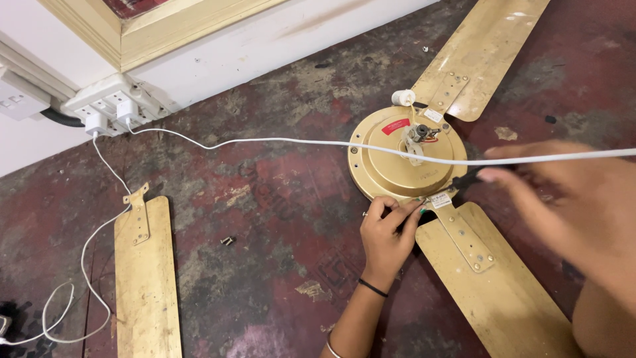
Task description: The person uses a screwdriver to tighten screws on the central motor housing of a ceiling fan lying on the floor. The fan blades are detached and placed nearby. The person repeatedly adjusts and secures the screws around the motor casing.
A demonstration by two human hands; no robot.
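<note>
A gold ceiling fan motor (391, 162) lies on the floor. One blade (480, 50) is attached at the top and another blade (493, 278) at the lower right. My left hand (387, 232) reaches up from below, and its fingertips pinch at the motor's rim beside the lower blade's bracket (464, 235). My right hand (570, 192) comes in blurred from the right. It holds a dark slim tool (467, 178) whose tip points at the same rim. Whether something small sits between my left fingers is hidden.
A detached gold blade (146, 278) lies on the floor at the left. A white cable (265, 140) runs from a wall socket strip (112, 106) across the motor to the right edge. Another white cable (86, 265) loops down the left. Small screws (227, 240) lie on the dark red floor.
</note>
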